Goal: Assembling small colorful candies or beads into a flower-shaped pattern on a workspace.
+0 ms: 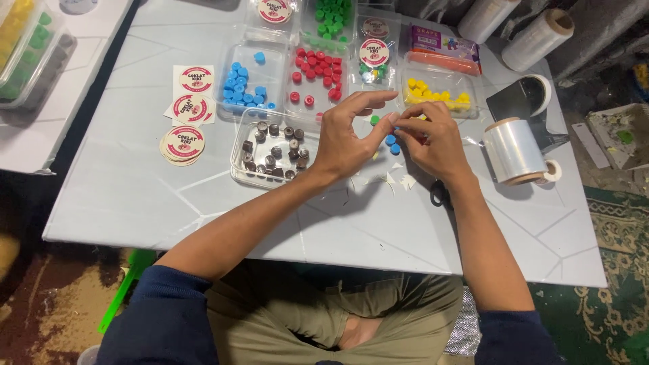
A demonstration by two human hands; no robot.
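Note:
My left hand (348, 135) and my right hand (429, 138) meet over the middle of the white table (135, 182), fingertips pinched together on a small blue piece (391, 140); a second blue piece (395, 149) and a green one (374, 119) lie just under them. Right of my left hand's wrist stands a clear tray of small brown pieces (270, 150). Small white paper scraps (399, 177) lie below my hands. What exactly sits between my fingertips is partly hidden.
Clear trays hold blue pieces (245, 84), red pieces (316, 71), green pieces (331, 19) and yellow pieces (436, 94). Round stickers (184, 142) lie at the left. A roll of clear film (515, 150) stands at the right, black scissors (439, 196) under my right wrist.

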